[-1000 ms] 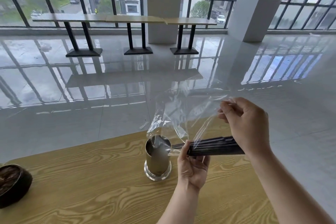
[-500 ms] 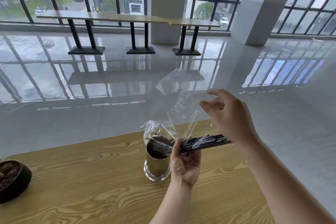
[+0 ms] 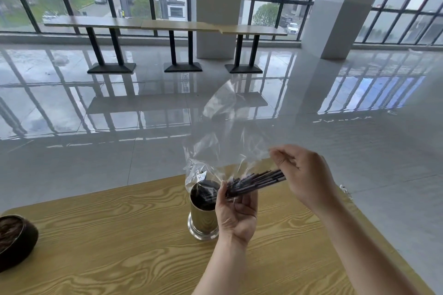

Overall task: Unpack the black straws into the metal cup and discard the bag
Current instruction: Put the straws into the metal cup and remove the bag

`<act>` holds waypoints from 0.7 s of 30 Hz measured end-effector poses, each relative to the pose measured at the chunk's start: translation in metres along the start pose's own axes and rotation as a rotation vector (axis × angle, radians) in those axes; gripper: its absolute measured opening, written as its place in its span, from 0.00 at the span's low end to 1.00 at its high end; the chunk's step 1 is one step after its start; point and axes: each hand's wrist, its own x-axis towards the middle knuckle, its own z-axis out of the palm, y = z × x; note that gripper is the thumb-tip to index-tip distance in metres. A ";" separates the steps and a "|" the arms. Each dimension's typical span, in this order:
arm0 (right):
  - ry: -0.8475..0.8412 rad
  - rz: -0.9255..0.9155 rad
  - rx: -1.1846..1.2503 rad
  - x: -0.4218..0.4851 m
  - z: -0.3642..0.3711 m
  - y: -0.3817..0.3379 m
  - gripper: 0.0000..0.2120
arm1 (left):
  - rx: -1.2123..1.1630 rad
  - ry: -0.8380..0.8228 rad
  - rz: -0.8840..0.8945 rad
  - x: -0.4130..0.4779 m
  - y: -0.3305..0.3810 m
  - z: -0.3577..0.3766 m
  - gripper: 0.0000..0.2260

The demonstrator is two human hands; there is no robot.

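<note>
A bundle of black straws [image 3: 254, 182] lies almost level, tilted down to the left, its left ends over the mouth of the metal cup [image 3: 203, 213]. The cup stands upright on the wooden table [image 3: 119, 235]. My left hand [image 3: 236, 211] grips the straws near their left end, through the plastic. My right hand [image 3: 304, 175] pinches the clear plastic bag [image 3: 223, 132] at the straws' right end. The bag balloons upward above the cup and drapes over its rim. Whether any straws sit inside the cup I cannot tell.
A dark round bowl [image 3: 14, 239] sits at the table's left edge. The table's far edge runs just behind the cup, with glossy tiled floor beyond. Long tables [image 3: 165, 26] stand by the windows, and a white pillar [image 3: 345, 7] stands at right.
The straw bundle has slid left and tipped down toward the cup's mouth. My right hand moved from holding the bag high to pinching it at the straws' right end.
</note>
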 end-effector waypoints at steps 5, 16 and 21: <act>0.041 -0.120 -0.008 0.021 0.007 -0.028 0.08 | -0.024 0.022 0.010 -0.004 0.004 0.001 0.22; -0.022 -0.181 -0.004 0.046 0.009 -0.051 0.06 | -0.043 0.061 0.009 -0.014 0.016 0.000 0.34; -0.030 -0.143 0.038 0.050 0.006 -0.053 0.07 | -0.059 0.086 -0.009 -0.017 0.018 -0.002 0.34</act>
